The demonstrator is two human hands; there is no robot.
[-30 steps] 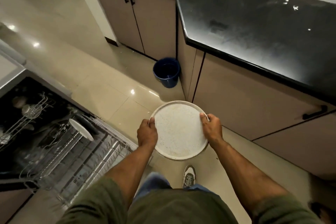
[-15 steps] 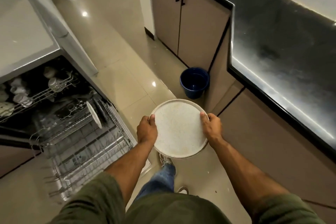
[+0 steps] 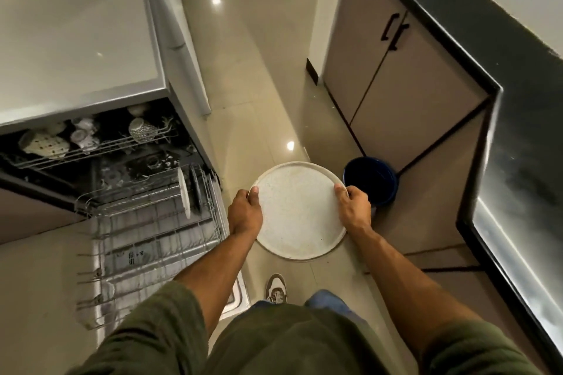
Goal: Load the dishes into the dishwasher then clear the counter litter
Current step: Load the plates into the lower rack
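A person stands in a kitchen aisle carrying one large round speckled plate (image 3: 300, 210) level, face up, over the floor (image 3: 259, 100) in front of the body. The left hand (image 3: 245, 211) grasps the plate's left rim, thumb on top; the right hand (image 3: 355, 207) grasps the right rim the same way. This two-handed, opposed hold suits a wide flat dish: it probably keeps the plate from tipping while it is carried. To the left the dishwasher (image 3: 91, 49) stands open with the lower rack (image 3: 152, 237) drawn out over the door; the plate is near the rack's right edge but not yet over it. Two plates (image 3: 184, 196) stand on edge between the tines at the rack's far right corner, one pale and one darker just beside it, and most of the remaining slots appear free. The upper rack (image 3: 91, 146) holds several patterned cups or small bowls, apparently upturned; their exact number cannot be told. A dark blue bucket (image 3: 370, 181) stands on the floor against the cabinet (image 3: 411, 94), just beyond the right hand; its contents are not discernible. The black bench (image 3: 524, 161) runs along the right edge, and no litter shows on the visible stretch. Judged from this, the loading step is in hand: the plate would next need turning on edge to slot between tines, with care that its broad rim clears the standing plates.
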